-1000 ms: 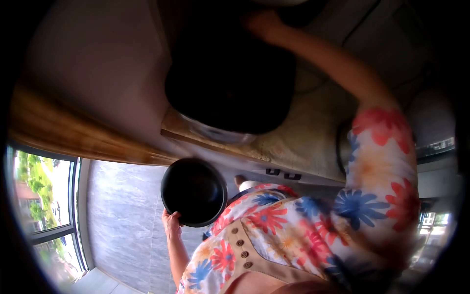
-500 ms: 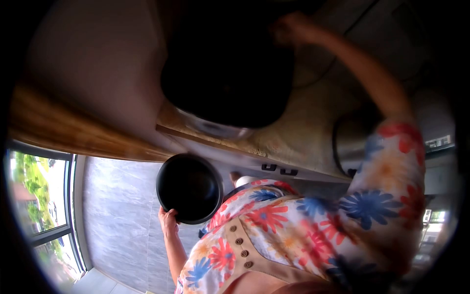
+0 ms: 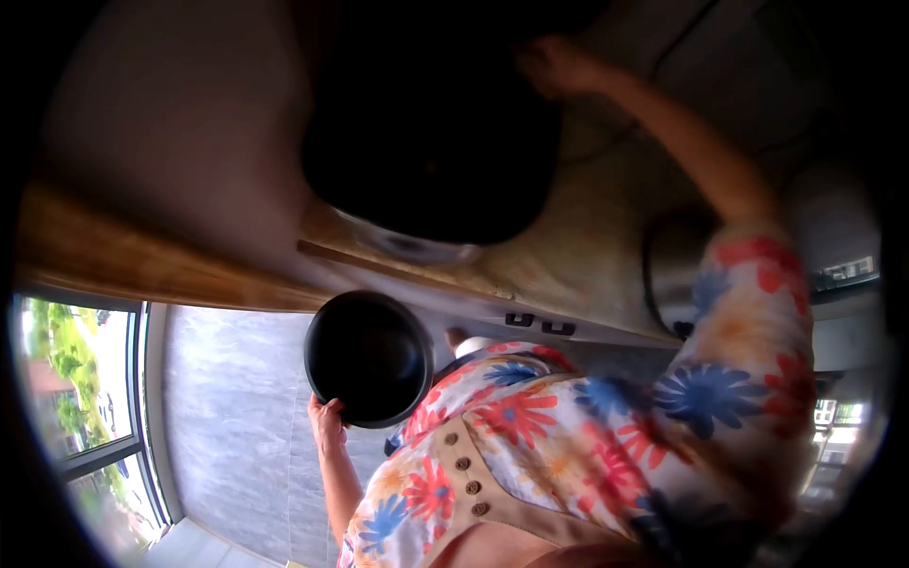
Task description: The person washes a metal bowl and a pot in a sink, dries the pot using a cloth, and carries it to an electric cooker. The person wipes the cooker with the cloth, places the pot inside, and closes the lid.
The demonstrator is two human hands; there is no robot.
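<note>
My left hand is closed on the rim of a round, deep black pot. The pot is held out in front of the body with its open mouth toward me, and its dark inside looks bare. Above it, on the counter, sits a large black appliance with rounded corners and a shiny lower side; deep shadow hides its details. At its far right edge is my right hand, the fingers curled and partly lost in the dark. What those fingers hold, if anything, I cannot make out.
The pale countertop runs along the appliance, with a dark cable behind. A shiny metal vessel stands to the right. Two dark fittings sit on the counter front. Wooden trim and a window are at left.
The appliance appears slightly further left in view, and my right hand with it. The pot has tilted a little and sits slightly higher, still in my left hand.
</note>
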